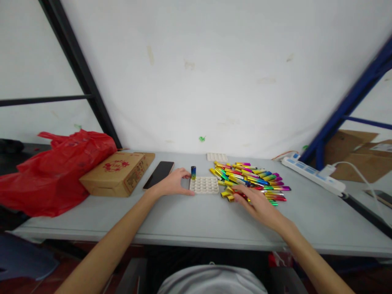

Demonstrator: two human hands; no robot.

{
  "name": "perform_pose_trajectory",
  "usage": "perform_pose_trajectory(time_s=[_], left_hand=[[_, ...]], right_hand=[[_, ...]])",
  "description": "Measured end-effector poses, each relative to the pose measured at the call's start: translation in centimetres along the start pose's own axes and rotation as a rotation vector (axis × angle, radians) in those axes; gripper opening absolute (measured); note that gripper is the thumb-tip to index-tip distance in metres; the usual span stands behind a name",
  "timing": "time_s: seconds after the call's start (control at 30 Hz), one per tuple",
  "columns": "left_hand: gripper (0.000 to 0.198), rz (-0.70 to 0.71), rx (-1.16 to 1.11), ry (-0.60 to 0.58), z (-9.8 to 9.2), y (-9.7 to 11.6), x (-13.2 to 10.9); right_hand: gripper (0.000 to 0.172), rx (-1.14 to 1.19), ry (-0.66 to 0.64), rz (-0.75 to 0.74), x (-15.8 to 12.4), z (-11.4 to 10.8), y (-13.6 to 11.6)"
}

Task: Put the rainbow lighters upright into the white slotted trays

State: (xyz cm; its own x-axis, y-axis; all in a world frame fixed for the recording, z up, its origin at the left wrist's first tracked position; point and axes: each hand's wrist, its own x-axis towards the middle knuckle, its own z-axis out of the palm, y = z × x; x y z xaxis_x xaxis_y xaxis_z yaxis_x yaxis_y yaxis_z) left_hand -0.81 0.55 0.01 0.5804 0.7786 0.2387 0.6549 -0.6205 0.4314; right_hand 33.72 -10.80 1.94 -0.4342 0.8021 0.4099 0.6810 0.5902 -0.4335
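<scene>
My left hand is curved around the left end of a small white tray with rows of round holes. Its thumb lies at the front corner and its fingers at the back one. One shiny blue-and-gold tube stands upright at the tray's back left corner. On the right, my right hand has its fingers closed at the near left side of a loose pile of shiny coloured tubes. A red tube shows at those fingertips, partly covered by the hand.
A second white tray lies against the wall. Left of my hands are a dark phone, a brown cardboard box and a red plastic bag. A white power strip with a plugged-in cable lies along the right side.
</scene>
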Motion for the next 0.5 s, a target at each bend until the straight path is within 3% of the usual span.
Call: perform_pose_trajectory(time_s=[0.13,0.23,0.37,0.5], left_hand=[[0.074,-0.020,-0.004,0.007,-0.2,0.4,0.0],[0.072,-0.027,-0.009,0.008,-0.3,0.6,-0.1],[0.068,-0.008,-0.005,0.019,-0.2,0.6,-0.1],[0.063,-0.013,0.006,0.034,-0.1,0.5,-0.1]], right_hand=[[0.032,0.185,0.178,0.050,5.0,-0.5,0.1],[0.043,0.435,0.248,0.185,9.8,0.6,0.2],[0.057,0.718,0.250,0.258,14.2,3.9,0.0],[0.053,1.009,0.130,0.243,14.5,6.9,-0.4]])
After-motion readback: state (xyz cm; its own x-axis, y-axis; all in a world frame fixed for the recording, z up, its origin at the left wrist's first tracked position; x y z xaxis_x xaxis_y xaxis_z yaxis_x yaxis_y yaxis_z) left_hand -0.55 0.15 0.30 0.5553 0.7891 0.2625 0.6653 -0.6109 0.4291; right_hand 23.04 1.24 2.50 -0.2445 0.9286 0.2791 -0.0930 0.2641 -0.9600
